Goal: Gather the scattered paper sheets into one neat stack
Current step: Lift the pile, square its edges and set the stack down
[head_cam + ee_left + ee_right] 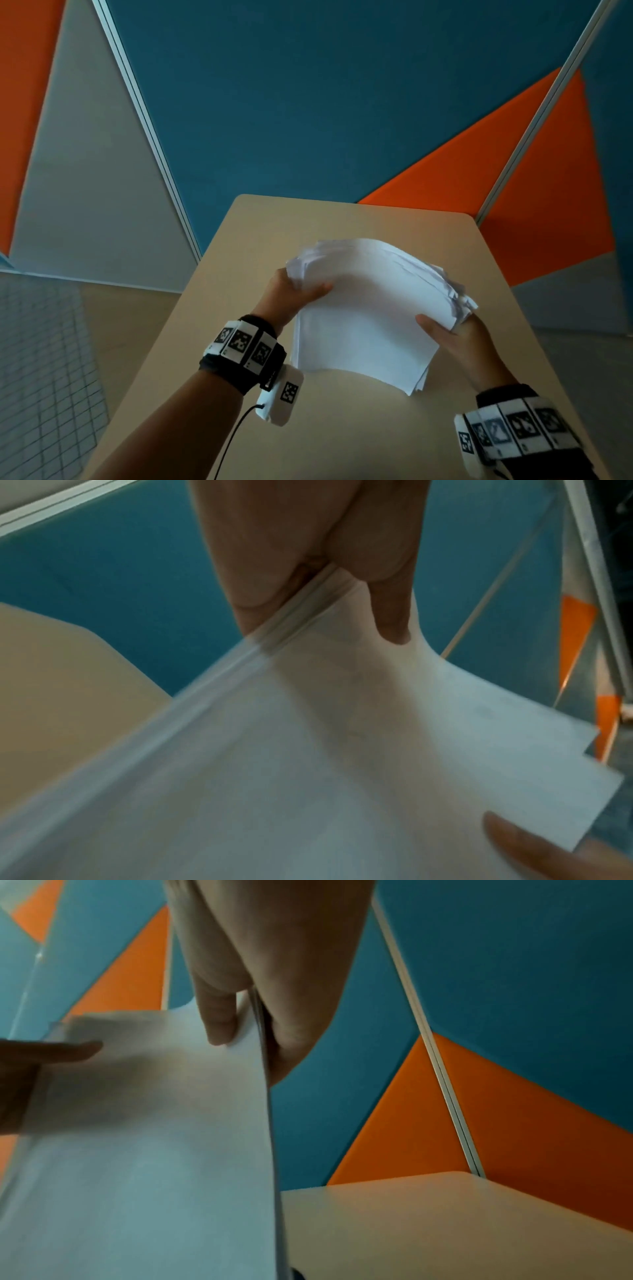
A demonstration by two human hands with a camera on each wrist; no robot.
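While above the table (pixel 342 428), both hands pinch the paper stack (pixel 363 315).

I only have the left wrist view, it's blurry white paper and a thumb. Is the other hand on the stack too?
Observer: Yes. The right hand grips the paper stack at its right edge, thumb on top.
Operator: Is the stack down on the table?
Observer: It looks lifted; its near corner casts a shadow on the table.
Operator: Are the edges squared up?
Observer: Not yet. Sheet ends fan out unevenly at the far right corner, past the right hand.
Operator: Any loose sheets left?
Observer: None show on the table in the head view.
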